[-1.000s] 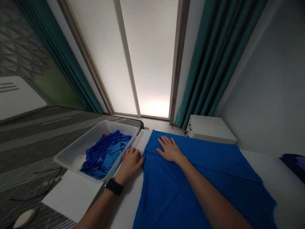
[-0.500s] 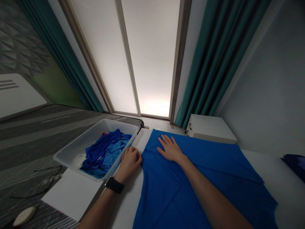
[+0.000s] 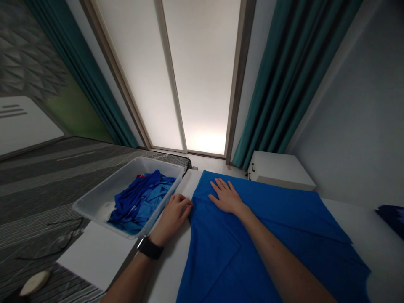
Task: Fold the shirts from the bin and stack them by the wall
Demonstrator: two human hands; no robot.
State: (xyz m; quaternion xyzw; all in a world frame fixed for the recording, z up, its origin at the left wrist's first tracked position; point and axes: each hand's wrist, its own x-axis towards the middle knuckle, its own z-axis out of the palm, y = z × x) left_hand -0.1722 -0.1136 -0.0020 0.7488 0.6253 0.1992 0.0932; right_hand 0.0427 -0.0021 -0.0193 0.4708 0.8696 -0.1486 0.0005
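A large blue cloth (image 3: 271,240) lies spread flat on a white table (image 3: 97,256). My right hand (image 3: 225,196) rests flat on its far left part, fingers spread and palm down. My left hand (image 3: 173,214), with a black watch on the wrist, pinches the cloth's left edge with curled fingers, just beside the tub. A clear plastic tub (image 3: 94,202) stands at the table's left with crumpled blue garments (image 3: 140,202) inside it.
A white cabinet (image 3: 280,170) stands behind the table under teal curtains (image 3: 284,80). A grey striped bed (image 3: 38,176) lies to the left. A dark blue item (image 3: 391,216) sits at the right edge. A small pale object (image 3: 34,283) lies at the lower left.
My left hand has shifted slightly right and closed its fingertips on the cloth's left edge. My right hand stays flat in the same spot.
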